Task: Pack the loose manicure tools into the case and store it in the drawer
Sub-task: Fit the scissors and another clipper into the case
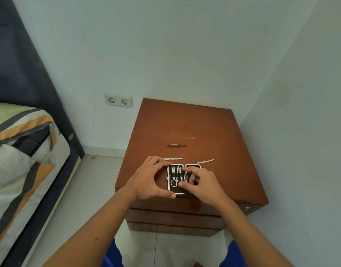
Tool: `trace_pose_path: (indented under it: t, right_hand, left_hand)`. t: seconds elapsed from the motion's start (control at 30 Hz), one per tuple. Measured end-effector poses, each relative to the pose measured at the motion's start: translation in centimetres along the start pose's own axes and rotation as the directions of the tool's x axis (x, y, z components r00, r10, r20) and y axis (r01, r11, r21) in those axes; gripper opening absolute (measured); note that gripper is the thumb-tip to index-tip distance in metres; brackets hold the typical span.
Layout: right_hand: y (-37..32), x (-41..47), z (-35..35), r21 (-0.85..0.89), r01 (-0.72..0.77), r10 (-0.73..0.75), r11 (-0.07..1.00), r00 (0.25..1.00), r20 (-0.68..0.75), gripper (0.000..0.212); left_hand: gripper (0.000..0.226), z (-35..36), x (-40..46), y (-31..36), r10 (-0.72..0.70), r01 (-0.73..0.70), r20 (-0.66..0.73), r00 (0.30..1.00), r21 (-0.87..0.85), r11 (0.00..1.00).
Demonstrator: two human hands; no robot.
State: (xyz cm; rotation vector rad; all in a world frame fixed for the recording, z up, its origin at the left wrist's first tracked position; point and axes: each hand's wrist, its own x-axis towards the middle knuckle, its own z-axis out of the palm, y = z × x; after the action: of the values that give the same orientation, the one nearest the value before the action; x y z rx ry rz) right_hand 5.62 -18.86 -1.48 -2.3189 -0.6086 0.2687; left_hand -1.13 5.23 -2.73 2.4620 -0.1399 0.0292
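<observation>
- Case [177,179]: lying open at the near edge of the surface [213,132].
- Left hand [149,179]: bracing the case's left side, fingers curved around it.
- Right hand [202,185]: pinching a tool inside the case.
- Four loose tools: lying beyond the case, including tweezers [176,145].

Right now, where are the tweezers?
Head view: the tweezers lie loose on the nightstand, behind the open case, between two other loose tools.
</observation>
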Motion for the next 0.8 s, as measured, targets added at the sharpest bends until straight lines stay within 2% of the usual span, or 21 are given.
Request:
trace_pose_path:
  t: [0.17, 0.57, 0.8]
  right_hand:
    - [-0.28, 0.07, -0.2, 0.002, 0.026, -0.026, 1.0, 0.999, 0.022, 0.057]
    - [-0.45, 0.35, -0.61, -0.015, 0.021, -0.02, 1.0, 0.996, 0.087, 0.062]
    - [-0.34, 0.15, -0.56, -0.004, 0.016, -0.016, 1.0, 0.997, 0.075, 0.058]
  left_hand:
    - [0.115, 0.04, 0.0, -0.04, 0.0, 0.0, -0.006, 1.0, 0.0, 1.0]
    - [0.115, 0.04, -0.01, 0.02, -0.008, 0.008, 0.003, 1.0, -0.003, 1.0]
    - [0.116, -0.01, -0.07, 0.02, -0.009, 0.009, 0.006, 1.0, -0.008, 1.0]
